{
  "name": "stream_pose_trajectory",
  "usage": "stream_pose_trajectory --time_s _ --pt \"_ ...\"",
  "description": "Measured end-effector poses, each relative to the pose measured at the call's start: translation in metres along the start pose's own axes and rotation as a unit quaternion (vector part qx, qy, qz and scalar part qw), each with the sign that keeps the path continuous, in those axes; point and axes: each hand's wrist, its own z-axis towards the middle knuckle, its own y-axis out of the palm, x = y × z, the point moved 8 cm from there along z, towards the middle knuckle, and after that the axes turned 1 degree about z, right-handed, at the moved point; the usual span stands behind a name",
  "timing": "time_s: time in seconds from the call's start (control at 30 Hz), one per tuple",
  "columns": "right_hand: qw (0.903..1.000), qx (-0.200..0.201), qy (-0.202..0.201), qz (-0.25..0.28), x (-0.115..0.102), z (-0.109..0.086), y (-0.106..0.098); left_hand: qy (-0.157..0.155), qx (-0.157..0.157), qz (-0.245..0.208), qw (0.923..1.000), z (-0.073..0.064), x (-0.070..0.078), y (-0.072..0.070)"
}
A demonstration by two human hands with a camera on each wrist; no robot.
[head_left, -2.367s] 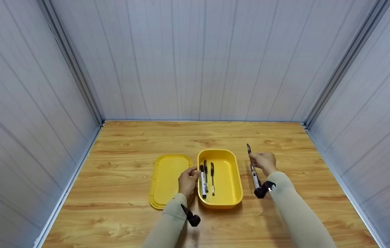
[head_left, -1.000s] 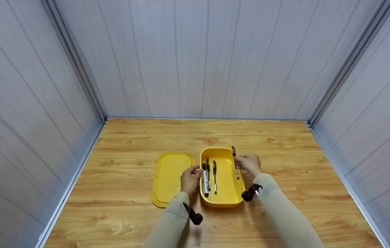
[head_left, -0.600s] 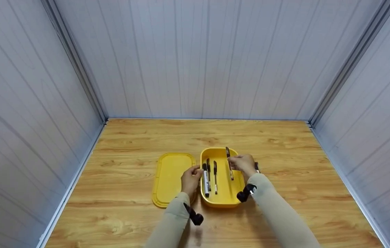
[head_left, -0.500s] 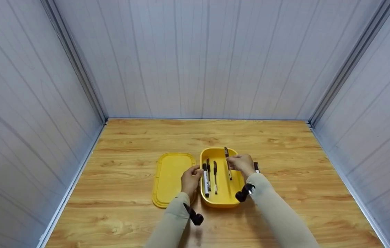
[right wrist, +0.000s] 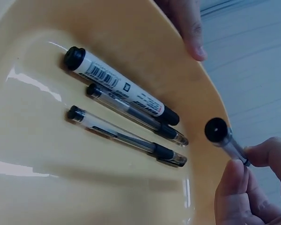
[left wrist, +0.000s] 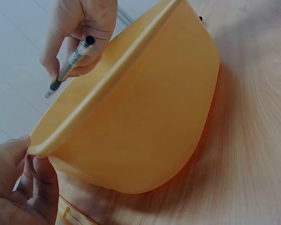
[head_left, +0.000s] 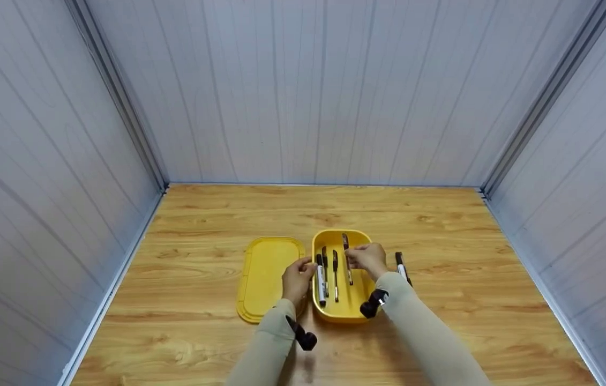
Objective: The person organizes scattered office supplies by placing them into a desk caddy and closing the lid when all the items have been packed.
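Observation:
My left hand (head_left: pixel 296 282) pinches the left rim of a yellow plastic box (head_left: pixel 355 306), thumb on the rim and fingers against the outer wall in the left wrist view. Over the box's inside, my right hand (head_left: pixel 368 260) holds a clear gel pen (right wrist: pixel 225 140) with a black cap between thumb and fingers. The pen's tail points toward the right wrist camera. Inside, against the left wall, lies a white marker (right wrist: pixel 119 84) with black ends. Beside it two gel pens, the nearer one (right wrist: pixel 126 137) and the middle one (right wrist: pixel 131 112), lie roughly parallel on the floor of the box.
A yellow lid (head_left: pixel 264 279) lies flat on the wooden table (head_left: pixel 190 300) left of the box. Right of the box lies another black-capped marker (head_left: pixel 401 264), partly hidden by the right sleeve. Pale panel walls (head_left: pixel 303 96) enclose the table on three sides.
My right hand has carried the gel pen leftward from the table at the right, over the box's right rim and above its inside. My left hand stays on the rim.

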Motion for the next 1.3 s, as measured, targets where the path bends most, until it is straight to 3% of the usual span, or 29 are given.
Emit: stream_pose_trajectory --time_s 0.33,0.67,1.07,1.3 --pt "0.9992 0.018 -0.014 -0.032 0.012 0.004 0.006 0.000 -0.004 0.000 1.0000 -0.001 0.002 0.002" --pt "0.9959 -0.003 -0.012 -0.090 0.015 0.000 0.011 0.026 -0.011 0.012 0.9995 -0.001 0.005 0.002" --pt "0.9890 -0.008 -0.011 -0.147 0.020 0.003 0.015 -0.001 -0.017 -0.018 0.9997 0.001 -0.001 0.003" --pt "0.9815 -0.004 -0.004 -0.191 0.022 0.005 0.019 -0.011 -0.007 -0.015 0.9998 0.001 -0.003 0.001"
